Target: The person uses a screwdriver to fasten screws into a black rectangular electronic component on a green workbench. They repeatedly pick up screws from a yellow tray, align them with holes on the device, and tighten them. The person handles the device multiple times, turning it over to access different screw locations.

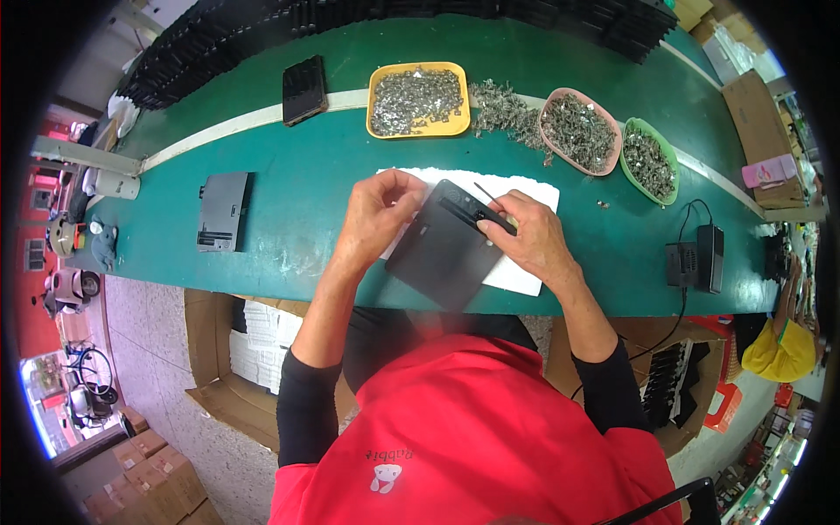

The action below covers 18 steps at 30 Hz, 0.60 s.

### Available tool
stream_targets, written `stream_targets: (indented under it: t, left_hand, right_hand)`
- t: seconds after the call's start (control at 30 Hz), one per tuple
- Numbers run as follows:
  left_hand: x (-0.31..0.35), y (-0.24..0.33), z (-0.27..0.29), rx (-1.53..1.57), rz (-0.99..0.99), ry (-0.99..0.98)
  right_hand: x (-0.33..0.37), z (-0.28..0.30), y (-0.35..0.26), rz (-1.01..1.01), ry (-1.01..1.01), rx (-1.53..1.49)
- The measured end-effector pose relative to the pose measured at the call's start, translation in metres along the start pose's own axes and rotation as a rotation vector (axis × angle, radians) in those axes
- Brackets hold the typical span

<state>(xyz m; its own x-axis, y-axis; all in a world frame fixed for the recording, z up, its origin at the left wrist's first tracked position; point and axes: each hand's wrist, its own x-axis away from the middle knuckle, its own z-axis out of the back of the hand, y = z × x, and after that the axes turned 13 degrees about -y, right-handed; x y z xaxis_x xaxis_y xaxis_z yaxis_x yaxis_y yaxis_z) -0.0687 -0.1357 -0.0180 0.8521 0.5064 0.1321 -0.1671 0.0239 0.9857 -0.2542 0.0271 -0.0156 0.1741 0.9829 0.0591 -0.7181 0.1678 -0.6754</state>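
Left hand [378,210] curled over the top left corner of a flat dark plastic panel [446,248], fingers closed on its edge. Right hand [531,238] pinching a thin dark tool [486,193] near the panel's upper right, tip pointing up and away. Panel tilted, resting on a white foam sheet [525,188] at the near side of the green desk [306,210], lower corner almost out over the desk's near edge.

Risks, judging from this: lower corner sliding off that near edge if the left grip eases, with open cardboard boxes [236,367] waiting below. Tool tip skating across the smooth face and scratching it, should the pinch slip. Foam sheet creeping under pressure, too.

Room to move: plenty to the left, only a grey boxy part [222,211] well apart. Behind, tighter: yellow tray [418,100] full of small metal pieces, a loose heap [507,112] beside it, then pink bowl [579,130] and green bowl [650,160]; a careless forward sweep likely to scatter them. To the right, a small black device [697,258] with its cable, near enough to snag an elbow. One stray metal bit [602,205] lying just beside the foam.
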Motion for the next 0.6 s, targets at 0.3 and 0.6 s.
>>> stream_targets:
  t: [0.3,0.6]
  left_hand:
    - [0.022,0.007,-0.012,-0.158,0.030,0.082]
    - [0.016,0.008,-0.013,-0.112,0.127,0.178]
  right_hand:
    - [-0.004,0.004,-0.008,0.022,-0.018,-0.195]
    - [-0.007,-0.003,-0.014,0.055,0.029,-0.365]
